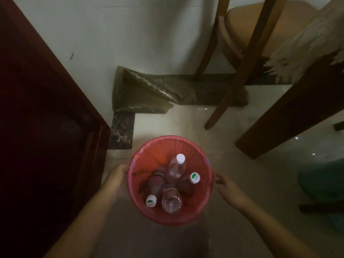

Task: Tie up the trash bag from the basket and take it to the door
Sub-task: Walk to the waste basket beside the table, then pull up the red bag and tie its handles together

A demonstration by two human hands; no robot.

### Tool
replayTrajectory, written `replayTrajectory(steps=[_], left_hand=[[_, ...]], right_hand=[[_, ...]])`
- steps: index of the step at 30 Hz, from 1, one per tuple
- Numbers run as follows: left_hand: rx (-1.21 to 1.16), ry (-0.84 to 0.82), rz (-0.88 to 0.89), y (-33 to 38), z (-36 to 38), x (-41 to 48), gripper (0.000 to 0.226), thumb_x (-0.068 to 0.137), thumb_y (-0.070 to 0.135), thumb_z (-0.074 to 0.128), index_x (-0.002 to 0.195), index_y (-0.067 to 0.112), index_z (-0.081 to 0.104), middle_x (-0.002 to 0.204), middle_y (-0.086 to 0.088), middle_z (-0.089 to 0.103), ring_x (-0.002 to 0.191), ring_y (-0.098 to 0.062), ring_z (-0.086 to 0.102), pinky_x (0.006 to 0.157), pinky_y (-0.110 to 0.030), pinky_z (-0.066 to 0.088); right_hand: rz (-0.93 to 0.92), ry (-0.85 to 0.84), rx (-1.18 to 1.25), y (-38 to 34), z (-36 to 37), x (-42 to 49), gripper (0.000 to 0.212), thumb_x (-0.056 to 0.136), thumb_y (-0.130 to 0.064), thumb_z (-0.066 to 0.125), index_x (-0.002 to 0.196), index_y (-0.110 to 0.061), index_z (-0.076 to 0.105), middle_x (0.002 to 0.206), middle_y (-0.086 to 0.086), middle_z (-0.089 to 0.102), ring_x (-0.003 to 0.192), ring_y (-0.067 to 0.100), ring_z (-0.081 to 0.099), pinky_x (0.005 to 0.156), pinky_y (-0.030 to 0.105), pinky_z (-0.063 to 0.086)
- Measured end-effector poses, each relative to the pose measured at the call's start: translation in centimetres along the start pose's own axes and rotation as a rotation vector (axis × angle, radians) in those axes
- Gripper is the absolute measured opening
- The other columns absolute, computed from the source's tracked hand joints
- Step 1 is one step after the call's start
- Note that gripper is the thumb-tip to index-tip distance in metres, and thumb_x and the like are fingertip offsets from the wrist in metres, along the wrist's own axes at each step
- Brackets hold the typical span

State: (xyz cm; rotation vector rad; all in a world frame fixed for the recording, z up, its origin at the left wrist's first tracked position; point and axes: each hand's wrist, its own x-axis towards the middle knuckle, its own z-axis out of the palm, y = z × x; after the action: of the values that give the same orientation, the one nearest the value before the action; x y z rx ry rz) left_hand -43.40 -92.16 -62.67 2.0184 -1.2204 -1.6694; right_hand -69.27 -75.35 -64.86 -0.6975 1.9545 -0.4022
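On the pale tile floor by the wall corner sits the basket (170, 180), lined with the pink trash bag (158, 151), its edge folded over the rim. Inside: several plastic bottles (176, 167), some capped white, one cap with green mark. My left hand (117, 175) is at the basket's left rim, fingers curled, touching or nearly so; can't tell if it's actually pinching bag film. My right hand (226, 189) is just beside the right rim, fingers spread and loose, not touching, holding nothing.

Progress, as I judge it: barely begun. Bag still seated in basket, mouth fully open, no gathering, no knot. Left to do: grab the bag edge on both sides, peel it off the rim, bunch the top, tie it, lift it out, carry it to the door. Dark red wooden panel (42, 118) at my left may be the door or its frame, not sure. Chair legs (234, 86) and a table leg (290, 112) stand beyond and to the right, well apart from the basket.
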Motion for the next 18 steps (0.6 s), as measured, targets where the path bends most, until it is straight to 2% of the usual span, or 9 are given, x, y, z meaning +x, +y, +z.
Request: replayTrajectory(steps=[2,4,5,7,8,10,12,14,18], left_hand=[[-0.104,-0.038,-0.074,-1.4,0.2,2.3,0.041,0.096,0.023,0.032,0.094,0.0,0.066,0.064,-0.007,0.064,0.06,-0.02,0.057,0.052,-0.027,0.046],[-0.132,-0.082,-0.079,-2.4,0.1,3.9,0.034,0.093,0.029,0.044,0.085,0.005,0.066,0.06,-0.006,0.069,0.06,-0.021,0.059,0.047,-0.022,0.049],[-0.138,-0.12,-0.079,-3.2,-0.2,5.0,0.033,0.09,0.032,0.05,0.084,0.004,0.067,0.068,-0.008,0.073,0.066,-0.025,0.064,0.05,-0.022,0.053],[-0.121,-0.195,-0.06,-3.5,-0.1,5.5,0.035,0.086,0.034,0.058,0.097,0.003,0.069,0.101,-0.018,0.071,0.088,-0.033,0.068,0.067,-0.035,0.06],[-0.121,-0.224,-0.044,-3.5,-0.3,5.4,0.034,0.086,0.032,0.057,0.101,0.003,0.067,0.107,-0.02,0.068,0.094,-0.034,0.067,0.075,-0.04,0.06],[-0.137,-0.263,0.004,-3.1,-0.5,5.2,0.027,0.09,0.023,0.052,0.099,0.002,0.066,0.099,-0.015,0.07,0.087,-0.029,0.068,0.077,-0.039,0.057],[-0.219,-0.297,0.049,-2.9,-0.8,5.4,0.021,0.091,0.017,0.049,0.099,0.007,0.065,0.078,-0.004,0.075,0.068,-0.016,0.07,0.063,-0.028,0.059],[-0.264,-0.2,0.122,-2.5,-1.1,5.2,0.017,0.091,0.012,0.048,0.097,0.013,0.064,0.062,0.004,0.073,0.057,-0.008,0.067,0.054,-0.021,0.055],[-0.203,-0.019,0.284,-1.5,-1.4,4.0,0.018,0.086,0.004,0.047,0.096,0.008,0.061,0.078,-0.007,0.062,0.07,-0.017,0.057,0.066,-0.031,0.046]], right_hand=[[-0.002,-0.125,0.156,0.7,0.3,1.1,0.058,0.084,0.001,0.046,0.135,-0.019,0.031,0.127,0.008,0.049,0.096,0.018,0.052,0.068,0.024,0.045],[-0.02,-0.216,0.201,1.2,0.7,1.6,0.055,0.079,-0.014,0.056,0.126,-0.032,0.034,0.118,-0.001,0.051,0.1,0.014,0.052,0.075,0.026,0.046],[-0.031,-0.252,0.206,1.4,0.9,1.6,0.055,0.072,-0.022,0.06,0.121,-0.035,0.038,0.116,-0.004,0.053,0.103,0.013,0.052,0.077,0.026,0.047],[-0.009,-0.293,0.248,2.2,1.3,1.8,0.053,0.062,-0.028,0.061,0.114,-0.032,0.05,0.114,-0.005,0.059,0.103,0.012,0.055,0.077,0.026,0.049],[0.007,-0.292,0.281,2.6,1.4,1.9,0.05,0.062,-0.029,0.062,0.112,-0.029,0.054,0.109,-0.004,0.063,0.098,0.012,0.057,0.075,0.026,0.049],[0.03,-0.246,0.344,3.0,1.3,2.1,0.036,0.072,-0.028,0.061,0.108,-0.023,0.06,0.091,-0.002,0.068,0.082,0.012,0.061,0.07,0.026,0.049],[0.062,-0.189,0.384,3.0,0.7,2.1,0.017,0.086,-0.024,0.051,0.099,-0.019,0.062,0.073,-0.001,0.07,0.063,0.01,0.065,0.062,0.025,0.051],[0.059,-0.141,0.386,2.4,0.1,1.9,0.017,0.09,-0.023,0.046,0.092,-0.018,0.062,0.064,0.0,0.069,0.051,0.009,0.064,0.056,0.025,0.052],[-0.01,-0.008,0.408,0.1,-1.0,0.8,0.014,0.088,-0.022,0.053,0.087,-0.016,0.065,0.057,-0.001,0.067,0.047,0.009,0.06,0.046,0.021,0.051]])
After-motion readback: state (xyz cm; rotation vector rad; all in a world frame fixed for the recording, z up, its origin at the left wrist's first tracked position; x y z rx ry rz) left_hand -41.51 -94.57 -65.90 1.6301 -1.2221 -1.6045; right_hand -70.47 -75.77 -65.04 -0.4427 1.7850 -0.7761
